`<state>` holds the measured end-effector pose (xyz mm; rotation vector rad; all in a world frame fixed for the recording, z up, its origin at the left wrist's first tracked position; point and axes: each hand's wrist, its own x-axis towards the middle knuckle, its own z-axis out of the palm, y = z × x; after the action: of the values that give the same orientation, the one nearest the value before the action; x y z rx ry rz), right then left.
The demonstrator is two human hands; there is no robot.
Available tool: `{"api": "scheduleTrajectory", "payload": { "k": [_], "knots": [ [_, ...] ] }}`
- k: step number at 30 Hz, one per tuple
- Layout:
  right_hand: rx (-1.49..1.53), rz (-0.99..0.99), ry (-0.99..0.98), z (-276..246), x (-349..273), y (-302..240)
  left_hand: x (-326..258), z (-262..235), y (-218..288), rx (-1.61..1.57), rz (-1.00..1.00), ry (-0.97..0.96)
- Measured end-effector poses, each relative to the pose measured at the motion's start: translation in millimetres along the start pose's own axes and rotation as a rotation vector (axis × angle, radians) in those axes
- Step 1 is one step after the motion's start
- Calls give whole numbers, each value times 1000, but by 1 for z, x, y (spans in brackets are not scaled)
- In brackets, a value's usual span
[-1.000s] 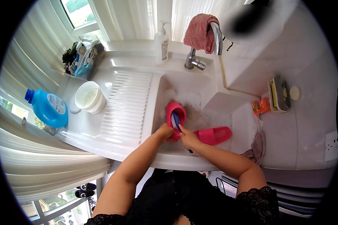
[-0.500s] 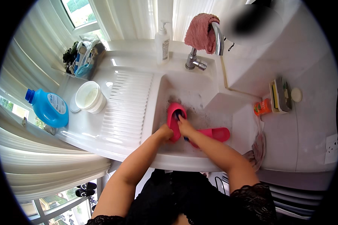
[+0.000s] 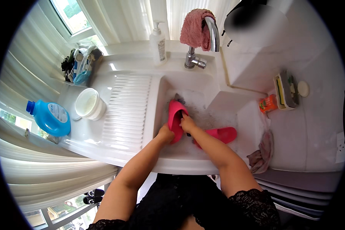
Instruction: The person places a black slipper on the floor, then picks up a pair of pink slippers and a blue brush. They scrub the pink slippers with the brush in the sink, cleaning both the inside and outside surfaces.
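Note:
Over the sink basin (image 3: 180, 159), my left hand (image 3: 166, 134) is closed round the side of a pink slipper (image 3: 173, 122), which points away from me. My right hand (image 3: 187, 123) is closed at the slipper's opening, on a slim dark tool (image 3: 188, 134) whose end shows below the fingers. The tool's working end is hidden in the slipper, so its kind does not show. A second pink slipper (image 3: 226, 134) lies on the basin floor to the right, partly behind my right forearm. Foamy, greyish water surrounds both.
A ribbed washboard (image 3: 128, 111) adjoins the basin's left. Beyond it stand a white tub (image 3: 90, 104) and a blue detergent bottle (image 3: 51, 119). A chrome faucet (image 3: 192, 61) with a pink cloth (image 3: 197, 28) and a pump bottle (image 3: 158, 46) stand behind. A wet cloth (image 3: 265, 151) hangs at right.
The view has shifted slightly. My right hand has moved a little at the slipper's opening, and the held slipper has tilted slightly. Both hands keep their grip.

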<state>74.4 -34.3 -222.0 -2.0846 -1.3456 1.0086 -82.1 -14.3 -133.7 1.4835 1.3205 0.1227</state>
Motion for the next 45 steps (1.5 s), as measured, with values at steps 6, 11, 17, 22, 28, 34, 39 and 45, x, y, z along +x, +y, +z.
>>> {"api": "scheduleTrajectory", "payload": {
  "k": [6, 11, 17, 22, 28, 34, 39, 45],
  "knots": [
    [-139, -130, -285, -54, -114, -34, 13, -7, -13, -646, -242, -273],
    [-304, -26, -241, -55, -69, -23, 11, -3, 0, -665, -250, -209],
    [-245, -147, -288, -70, -128, -50, 7, -9, 5, -658, -206, -173],
    [-248, -84, -296, -87, -123, -57, 2, -12, 7, -647, -152, -190],
    [-162, -65, -100, -52, -87, -40, 14, -7, 1, -731, -155, -168],
    [-258, -189, -141, -113, -170, -96, 24, -12, -7, -1252, -210, -287],
    [-345, -221, -36, -100, -155, -98, 20, -14, 4, -1303, -251, -278],
    [-189, -247, 35, -97, -127, -75, 31, -15, -8, -1336, -384, -248]
  ]
}}
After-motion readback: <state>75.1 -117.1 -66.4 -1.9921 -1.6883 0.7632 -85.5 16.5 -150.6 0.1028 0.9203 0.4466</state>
